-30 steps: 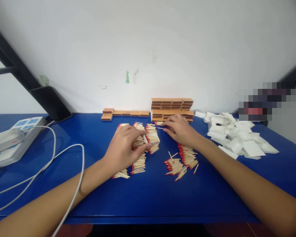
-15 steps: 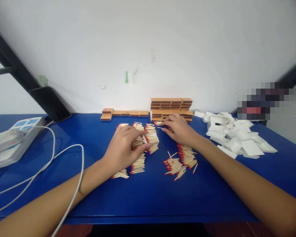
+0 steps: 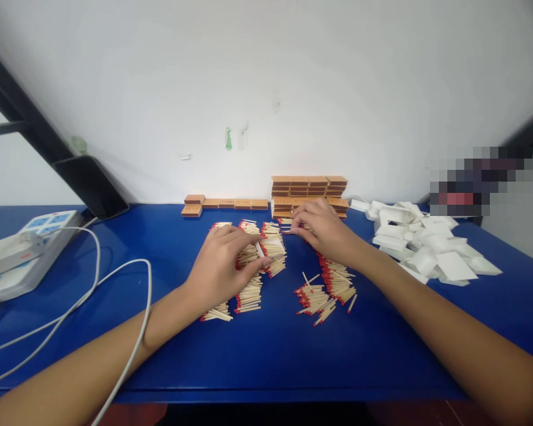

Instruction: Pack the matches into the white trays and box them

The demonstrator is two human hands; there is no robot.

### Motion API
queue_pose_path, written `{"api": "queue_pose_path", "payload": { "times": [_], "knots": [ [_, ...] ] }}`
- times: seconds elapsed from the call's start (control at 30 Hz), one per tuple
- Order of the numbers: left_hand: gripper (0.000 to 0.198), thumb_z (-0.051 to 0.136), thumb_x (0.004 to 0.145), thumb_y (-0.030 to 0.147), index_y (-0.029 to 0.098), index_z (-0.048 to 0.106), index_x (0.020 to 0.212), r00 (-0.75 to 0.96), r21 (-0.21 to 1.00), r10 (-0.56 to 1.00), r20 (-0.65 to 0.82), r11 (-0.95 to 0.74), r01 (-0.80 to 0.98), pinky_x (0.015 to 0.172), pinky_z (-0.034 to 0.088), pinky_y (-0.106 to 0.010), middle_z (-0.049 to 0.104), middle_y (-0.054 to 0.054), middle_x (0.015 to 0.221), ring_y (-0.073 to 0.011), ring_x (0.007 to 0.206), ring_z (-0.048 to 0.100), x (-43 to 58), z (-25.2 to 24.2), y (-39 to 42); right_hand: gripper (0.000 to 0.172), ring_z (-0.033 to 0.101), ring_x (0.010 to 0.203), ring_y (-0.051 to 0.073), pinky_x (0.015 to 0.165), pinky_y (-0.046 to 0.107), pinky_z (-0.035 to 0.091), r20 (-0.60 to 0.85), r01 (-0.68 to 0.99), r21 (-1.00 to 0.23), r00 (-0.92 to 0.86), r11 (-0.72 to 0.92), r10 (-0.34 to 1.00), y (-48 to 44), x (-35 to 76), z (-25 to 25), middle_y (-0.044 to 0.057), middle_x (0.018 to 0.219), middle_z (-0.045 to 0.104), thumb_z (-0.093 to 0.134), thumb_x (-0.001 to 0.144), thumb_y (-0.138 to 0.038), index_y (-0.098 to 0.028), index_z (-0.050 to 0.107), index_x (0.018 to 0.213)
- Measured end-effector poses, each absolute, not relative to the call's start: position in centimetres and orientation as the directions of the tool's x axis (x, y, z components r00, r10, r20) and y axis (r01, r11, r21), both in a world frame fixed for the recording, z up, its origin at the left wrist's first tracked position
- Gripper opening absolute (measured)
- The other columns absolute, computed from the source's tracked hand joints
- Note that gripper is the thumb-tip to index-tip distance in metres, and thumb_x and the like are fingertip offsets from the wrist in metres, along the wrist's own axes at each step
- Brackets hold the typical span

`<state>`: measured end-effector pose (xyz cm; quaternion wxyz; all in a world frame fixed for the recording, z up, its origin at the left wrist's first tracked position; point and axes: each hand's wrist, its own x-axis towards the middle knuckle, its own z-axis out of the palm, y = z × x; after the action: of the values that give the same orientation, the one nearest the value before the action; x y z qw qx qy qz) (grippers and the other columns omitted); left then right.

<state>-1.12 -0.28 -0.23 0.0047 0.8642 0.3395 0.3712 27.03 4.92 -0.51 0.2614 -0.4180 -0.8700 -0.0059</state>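
1. Right hand has tightened up a bit since half a second ago: thumb and index fingertip are nearer each other now, while the left hand looks parked in the same spot

2. Left hand has a small white tray pinched between thumb and fingers, thumb on the near side, fingers on the far side, back of the hand facing up

3. That tray is among the left-hand rows of matches, around mid-table, with some loose matches lying in it

4. As for the right grip, the tips look drawn close together right by a few matches near the back, but I can't tell if one is actually between them, it's too small to make out

5. Around the left hand are several rows of matches, mostly red heads to the left and bare sticks to the right, partly hidden by the hand

6. Nearer the person than the right hand there's a slanted row, and just beside it a messier little pile

7. Against the wall: stacked orange matchboxes, plus a low line of boxes to their left

8. Far right of the blue table is a jumbled heap of white trays; far left, a power strip
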Motion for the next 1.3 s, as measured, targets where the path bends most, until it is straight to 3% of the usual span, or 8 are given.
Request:
{"api": "queue_pose_path", "payload": {
  "times": [0.23,0.73,0.93,1.1,1.3],
  "knots": [
    [0.034,0.08,0.094,0.042,0.02,0.074,0.118,0.495,0.249,0.571,0.654,-0.781,0.573,0.091,0.053,-0.045,0.08,-0.007,0.102,-0.0266,0.095,0.071,-1.1,-0.3,-0.3,0.015,0.055,0.116,0.03,0.105,0.05,0.044,0.534,0.646,-0.247,-0.531,0.722,0.658,1.3,24.2,1.3,0.011,0.117,0.07,0.056,0.105,-0.028,-0.025,0.064,0.093],
    [0.034,0.08,0.094,0.039,0.019,0.073,0.12,0.5,0.253,0.553,0.666,-0.798,0.547,0.092,0.053,-0.044,0.079,-0.007,0.102,-0.0253,0.095,0.07,-0.9,-0.2,-0.4,0.02,0.058,0.109,0.029,0.1,0.049,0.047,0.635,0.641,-0.249,-0.458,0.726,0.622,1.3,24.1,1.2,0.009,0.109,0.073,0.053,0.107,-0.029,-0.025,0.07,0.099],
    [0.034,0.08,0.094,0.039,0.019,0.074,0.12,0.495,0.251,0.572,0.654,-0.782,0.571,0.092,0.053,-0.044,0.08,-0.007,0.101,-0.0259,0.095,0.07,-1.0,-0.2,-0.4,0.021,0.056,0.106,0.034,0.094,0.053,0.046,0.489,0.803,-0.171,-0.433,0.571,0.757,5.1,27.6,-1.0,0.013,0.106,0.073,0.057,0.101,-0.03,-0.021,0.076,0.104],
    [0.034,0.08,0.094,0.041,0.019,0.074,0.119,0.49,0.249,0.572,0.658,-0.779,0.576,0.091,0.052,-0.044,0.08,-0.008,0.102,-0.0266,0.095,0.07,-1.0,-0.1,-0.4,0.021,0.055,0.111,0.035,0.094,0.052,0.044,0.416,0.816,-0.12,-0.476,0.566,0.775,6.5,28.2,-2.5,0.014,0.109,0.071,0.06,0.1,-0.031,-0.023,0.077,0.107],
    [0.034,0.08,0.094,0.041,0.018,0.074,0.118,0.498,0.24,0.563,0.66,-0.786,0.57,0.09,0.053,-0.044,0.08,-0.008,0.101,-0.0254,0.094,0.07,-0.9,-0.1,-0.5,0.012,0.054,0.108,0.033,0.094,0.049,0.044,0.358,0.824,-0.128,-0.48,0.551,0.801,6.7,27.6,-2.4,0.013,0.102,0.068,0.062,0.098,-0.026,-0.021,0.07,0.09]
  ]
}}
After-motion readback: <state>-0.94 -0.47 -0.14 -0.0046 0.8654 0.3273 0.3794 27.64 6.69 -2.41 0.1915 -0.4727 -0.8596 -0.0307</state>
